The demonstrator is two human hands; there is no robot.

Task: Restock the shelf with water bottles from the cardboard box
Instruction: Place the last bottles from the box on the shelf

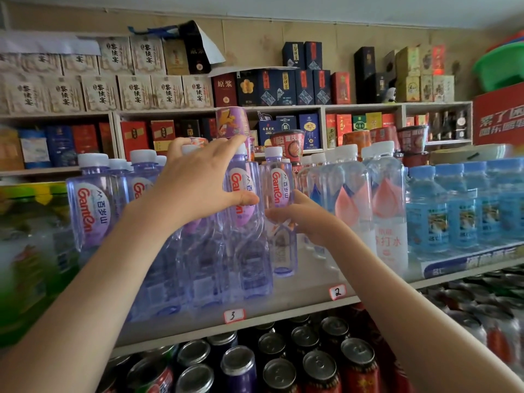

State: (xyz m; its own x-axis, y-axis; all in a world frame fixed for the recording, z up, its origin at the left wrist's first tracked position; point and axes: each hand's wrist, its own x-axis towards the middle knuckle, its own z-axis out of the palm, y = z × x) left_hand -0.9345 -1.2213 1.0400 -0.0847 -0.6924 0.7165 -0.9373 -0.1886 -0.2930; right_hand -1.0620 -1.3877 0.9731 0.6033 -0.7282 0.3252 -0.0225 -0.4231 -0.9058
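On the pale shelf (312,303), clear purple-tinted plastic water bottles with white caps stand in rows. Left hand (198,182) wraps a tall Ganten bottle (243,222) near its shoulder, thumb and fingers closed around it. Right hand (300,217) closes on the waist of a smaller Ganten bottle (280,194) just beside it. Below, round metal-topped cans (317,367) fill the lower tier.

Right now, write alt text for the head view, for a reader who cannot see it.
Two bare hands reach into a shop shelf of purple-tinted water bottles: the left hand grips a large bottle, the right hand holds a smaller bottle beside it. Clear and blue bottles stand to the right, drink cans below, boxed goods behind.
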